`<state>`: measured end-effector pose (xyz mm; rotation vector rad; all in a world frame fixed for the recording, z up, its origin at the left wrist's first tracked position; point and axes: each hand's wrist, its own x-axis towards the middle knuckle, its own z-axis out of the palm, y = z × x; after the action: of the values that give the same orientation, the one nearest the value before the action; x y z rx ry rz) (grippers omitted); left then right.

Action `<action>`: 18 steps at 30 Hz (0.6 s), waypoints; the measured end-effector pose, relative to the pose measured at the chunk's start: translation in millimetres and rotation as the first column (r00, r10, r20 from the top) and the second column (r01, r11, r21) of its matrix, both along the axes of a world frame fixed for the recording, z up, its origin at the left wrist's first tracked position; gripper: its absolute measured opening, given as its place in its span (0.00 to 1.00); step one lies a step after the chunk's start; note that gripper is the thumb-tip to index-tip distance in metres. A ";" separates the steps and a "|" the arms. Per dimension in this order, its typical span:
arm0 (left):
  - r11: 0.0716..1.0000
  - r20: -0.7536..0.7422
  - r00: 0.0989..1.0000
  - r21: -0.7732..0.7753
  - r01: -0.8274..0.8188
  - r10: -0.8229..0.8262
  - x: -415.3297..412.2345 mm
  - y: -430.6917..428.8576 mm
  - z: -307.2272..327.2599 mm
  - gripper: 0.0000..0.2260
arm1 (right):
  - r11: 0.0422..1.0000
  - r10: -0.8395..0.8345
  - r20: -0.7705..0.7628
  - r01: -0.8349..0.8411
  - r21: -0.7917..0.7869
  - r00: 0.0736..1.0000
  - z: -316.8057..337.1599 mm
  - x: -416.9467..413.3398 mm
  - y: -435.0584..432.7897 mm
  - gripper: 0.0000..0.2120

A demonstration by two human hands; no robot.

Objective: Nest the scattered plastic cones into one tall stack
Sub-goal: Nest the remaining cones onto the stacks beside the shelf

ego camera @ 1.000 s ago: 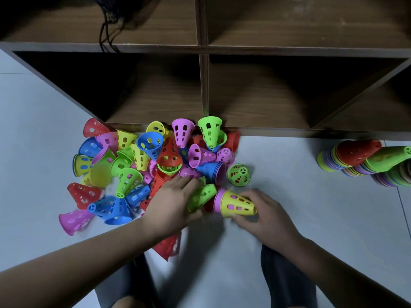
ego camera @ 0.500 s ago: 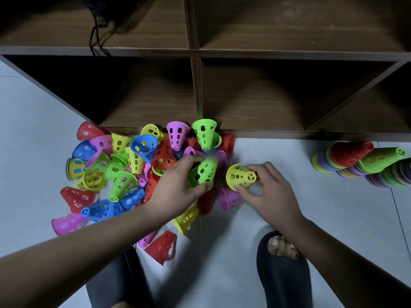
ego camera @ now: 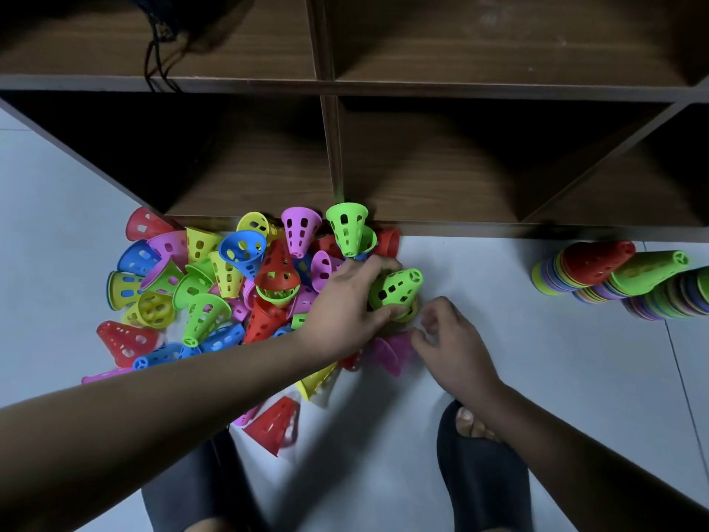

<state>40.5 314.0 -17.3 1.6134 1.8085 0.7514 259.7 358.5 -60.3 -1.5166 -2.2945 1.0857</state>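
Gripping green cone in left hand, black cords in shelf

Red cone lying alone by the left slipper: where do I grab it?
Pinch the wide rim of the red cone, coming from the right: it lies on its side, mouth facing right, tip left, with bare floor on that side.
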 end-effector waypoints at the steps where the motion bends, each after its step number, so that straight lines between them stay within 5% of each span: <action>1: 1.000 -0.007 1.000 -0.005 0.012 -0.012 1.8 2.2 -2.6 0.26 | 1.000 -0.003 0.015 0.003 0.006 1.000 -1.8 1.6 -6.5 0.12; 5: 0.998 -0.015 0.999 -0.051 0.042 -0.043 3.2 6.4 -10.3 0.28 | 1.000 -0.003 0.082 0.003 -0.006 0.997 -9.9 4.1 -27.4 0.17; 10: 0.997 -0.084 0.994 -0.038 0.065 -0.068 -10.4 -8.7 -12.5 0.28 | 0.964 -0.101 0.163 0.137 -0.229 0.982 -13.0 -3.4 -28.7 0.26; 18: 0.993 -0.307 0.945 -0.044 0.107 -0.116 -38.0 -70.5 -30.5 0.18 | 0.678 -0.389 -0.024 0.268 -0.685 0.921 -10.5 -26.7 -20.7 0.24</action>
<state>2.5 243.5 -47.8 1.8822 1.9091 0.4385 233.0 337.8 -70.9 -1.8701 -1.4591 1.9623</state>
